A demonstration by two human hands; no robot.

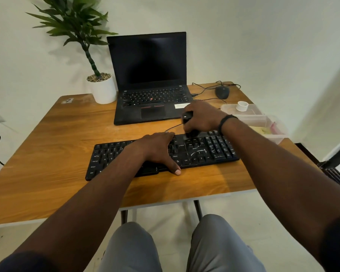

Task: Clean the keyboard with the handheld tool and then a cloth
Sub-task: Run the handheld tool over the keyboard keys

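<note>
A black keyboard (208, 152) lies across the front of the wooden table (53, 146), with white streaks on the keys around its arrow block. My left hand (158, 149) rests flat on the middle of the keyboard, thumb down over its front edge. My right hand (201, 117) grips a small black handheld tool (187, 116) upright, its lower end on the keys near the keyboard's top edge. A thin black cable runs left from under that hand. No cloth shows clearly.
An open black laptop (149, 79) stands behind the keyboard. A potted plant (102, 89) sits at the back left and a dark mouse (222, 91) with its cable at the back right. Clear plastic containers (257, 120) with a white cap (242, 106) occupy the right edge.
</note>
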